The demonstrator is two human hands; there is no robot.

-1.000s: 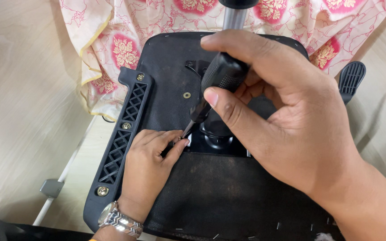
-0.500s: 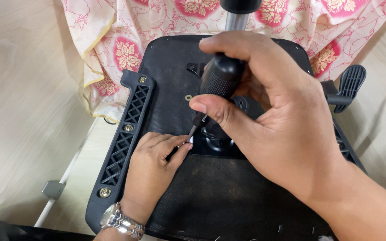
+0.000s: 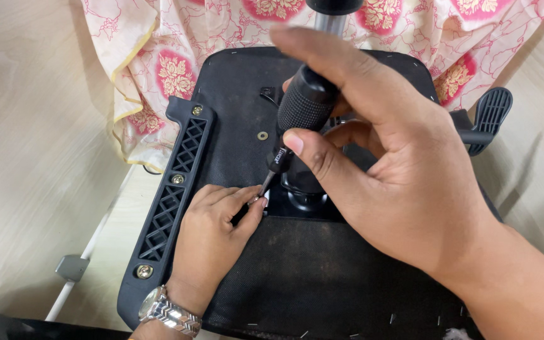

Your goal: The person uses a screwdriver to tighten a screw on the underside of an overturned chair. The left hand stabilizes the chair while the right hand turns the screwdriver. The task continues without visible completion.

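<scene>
Gripping screwdriver [image 3: 300, 116] handle, right hand [image 3: 398, 182], left hand [image 3: 212, 236] steadying tip

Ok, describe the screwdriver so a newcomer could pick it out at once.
Start at the black underside of the chair seat filling the middle of the view. Above its centre, the right hand grips the screwdriver, whose tip meets the left hand. It alone has a fat black knurled handle narrowing to a thin metal shaft.
</scene>
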